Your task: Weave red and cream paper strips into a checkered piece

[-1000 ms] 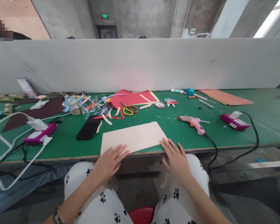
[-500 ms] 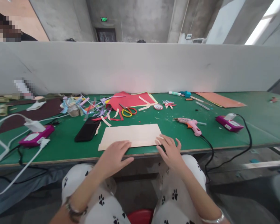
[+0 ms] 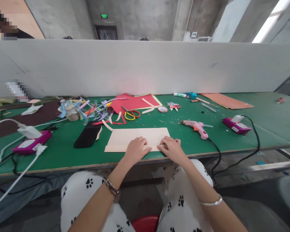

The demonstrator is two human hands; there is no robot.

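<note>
Touching a crosswise cream sheet along its near long edge, left hand and right hand curl apart, grip unclear.

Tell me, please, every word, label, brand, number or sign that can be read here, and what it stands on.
"EXIT": on the green sign on the far wall; the characters above it are too blurred.
Too small to read: labels on the left purple box and right purple box, print on the glue stick, marks on the round disc.
None visible: the pale sheet.
</note>
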